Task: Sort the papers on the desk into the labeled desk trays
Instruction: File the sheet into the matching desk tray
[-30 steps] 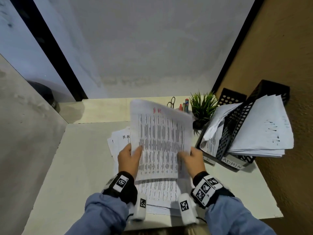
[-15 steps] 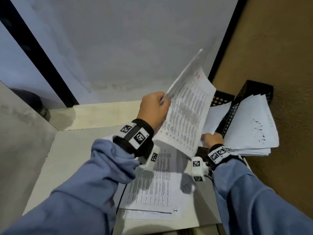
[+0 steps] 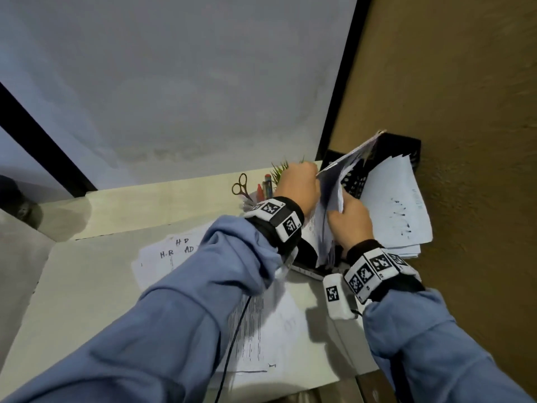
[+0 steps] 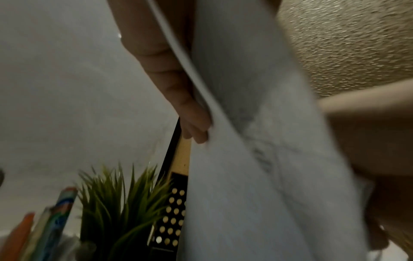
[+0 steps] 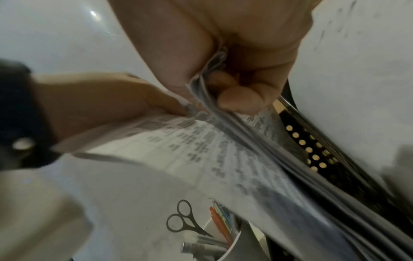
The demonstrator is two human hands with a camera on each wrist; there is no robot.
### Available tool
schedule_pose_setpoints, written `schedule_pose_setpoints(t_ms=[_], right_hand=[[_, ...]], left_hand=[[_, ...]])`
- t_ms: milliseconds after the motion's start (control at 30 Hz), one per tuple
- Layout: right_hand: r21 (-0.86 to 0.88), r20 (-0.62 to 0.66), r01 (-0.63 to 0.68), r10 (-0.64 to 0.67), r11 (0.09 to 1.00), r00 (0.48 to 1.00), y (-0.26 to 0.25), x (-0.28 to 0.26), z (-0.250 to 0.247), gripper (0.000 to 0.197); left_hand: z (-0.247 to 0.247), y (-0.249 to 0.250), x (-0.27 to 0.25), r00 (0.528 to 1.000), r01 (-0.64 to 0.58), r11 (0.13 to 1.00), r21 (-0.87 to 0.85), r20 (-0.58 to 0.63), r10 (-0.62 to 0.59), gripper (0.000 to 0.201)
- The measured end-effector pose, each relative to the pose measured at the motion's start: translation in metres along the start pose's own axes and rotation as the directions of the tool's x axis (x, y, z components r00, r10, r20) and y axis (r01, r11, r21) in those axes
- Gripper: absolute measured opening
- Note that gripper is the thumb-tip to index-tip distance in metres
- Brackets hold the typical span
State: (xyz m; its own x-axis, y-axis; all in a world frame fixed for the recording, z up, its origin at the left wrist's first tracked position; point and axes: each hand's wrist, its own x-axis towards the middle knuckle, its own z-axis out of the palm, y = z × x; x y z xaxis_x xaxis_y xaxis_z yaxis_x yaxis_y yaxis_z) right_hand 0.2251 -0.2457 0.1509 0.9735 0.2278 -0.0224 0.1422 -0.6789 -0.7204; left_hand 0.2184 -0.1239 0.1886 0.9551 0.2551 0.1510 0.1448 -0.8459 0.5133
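The table (image 3: 87,286) carries a loose pile of papers (image 3: 261,324) near centre. At its far right stand the black perforated desk trays (image 3: 404,146), already holding sheets. The held sheet (image 3: 328,216) stands almost on edge, long axis running from near-low to far-high, directly at the tray mouth. The left hand (image 3: 299,184) pinches its upper far edge; the right hand (image 3: 348,219), nearer the trays, pinches lower, fingers (image 5: 241,100) curled round several sheets. Judgement: insertion proceeds rightward and down, both grips holding paper
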Motion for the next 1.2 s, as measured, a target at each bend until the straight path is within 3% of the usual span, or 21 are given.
schedule_pose_setpoints(t_ms=[100, 200, 367, 467, 567, 700, 767, 833, 900, 967, 1033, 1100, 1200], right_hand=[[-0.096, -0.009, 0.015, -0.016, 0.995, 1.0, -0.004, 0.003, -0.004, 0.066], [-0.208, 0.007, 0.002, -0.001, 0.978, 1.0, -0.003, 0.003, -0.001, 0.063], [-0.306, 0.187, -0.027, 0.087, 0.952, 0.978, 0.018, -0.007, 0.028, 0.052], [-0.277, 0.162, -0.01, 0.056, 0.961, 0.985, 0.024, -0.007, 0.033, 0.047], [-0.284, 0.136, 0.03, 0.009, 0.958, 0.991, 0.021, -0.007, 0.029, 0.052], [-0.098, 0.048, 0.203, -0.199, 0.974, 0.979, 0.014, -0.03, 0.024, 0.041], [-0.047, 0.125, 0.318, -0.31, 0.947, 0.942, 0.015, -0.049, 0.032, 0.024], [-0.042, 0.276, 0.358, -0.333, 0.933, 0.902, 0.02, -0.068, 0.05, 0.016], [-0.07, 0.404, 0.29, -0.238, 0.954, 0.883, 0.03, -0.083, 0.075, 0.017], [-0.12, 0.494, 0.131, -0.056, 0.984, 0.868, 0.043, -0.095, 0.1, 0.024], [-0.143, 0.551, 0.03, 0.054, 0.989, 0.833, 0.054, -0.103, 0.124, 0.027], [-0.176, 0.562, 0.018, 0.085, 0.984, 0.823, 0.057, -0.111, 0.141, 0.004], [-0.227, 0.509, -0.031, 0.146, 0.973, 0.849, 0.063, -0.119, 0.162, 0.038]], left_hand=[[0.017, 0.001, 0.01, 0.996, 0.091, 0.993, -0.074, 0.019, -0.089, 0.02], [0.041, -0.011, 0.012, 0.986, 0.162, 0.966, -0.2, 0.074, -0.15, 0.023], [0.075, -0.041, -0.006, 0.949, 0.233, 0.949, -0.211, 0.262, -0.174, 0.026], [0.073, -0.05, -0.014, 0.955, 0.262, 0.911, -0.319, 0.219, -0.198, 0.03], [0.054, -0.053, -0.024, 0.954, 0.296, 0.777, -0.556, 0.133, -0.269, 0.036], [0.028, -0.091, -0.054, 0.888, 0.332, 0.623, -0.709, 0.013, -0.459, 0.004], [0.026, -0.128, -0.076, 0.806, 0.434, 0.603, -0.669, -0.011, -0.592, 0.005], [0.029, -0.169, -0.101, 0.712, 0.609, 0.602, -0.516, 0.021, -0.702, 0.016], [0.035, -0.203, -0.131, 0.619, 0.769, 0.57, -0.29, 0.112, -0.777, 0.03], [0.042, -0.227, -0.16, 0.555, 0.832, 0.544, -0.109, 0.162, -0.816, 0.039], [0.048, -0.24, -0.185, 0.516, 0.856, 0.516, -0.044, 0.155, -0.843, 0.042], [0.052, -0.244, -0.203, 0.505, 0.862, 0.507, -0.027, 0.144, -0.851, 0.044], [0.059, -0.245, -0.219, 0.524, 0.851, 0.525, -0.028, 0.111, -0.844, 0.048]])
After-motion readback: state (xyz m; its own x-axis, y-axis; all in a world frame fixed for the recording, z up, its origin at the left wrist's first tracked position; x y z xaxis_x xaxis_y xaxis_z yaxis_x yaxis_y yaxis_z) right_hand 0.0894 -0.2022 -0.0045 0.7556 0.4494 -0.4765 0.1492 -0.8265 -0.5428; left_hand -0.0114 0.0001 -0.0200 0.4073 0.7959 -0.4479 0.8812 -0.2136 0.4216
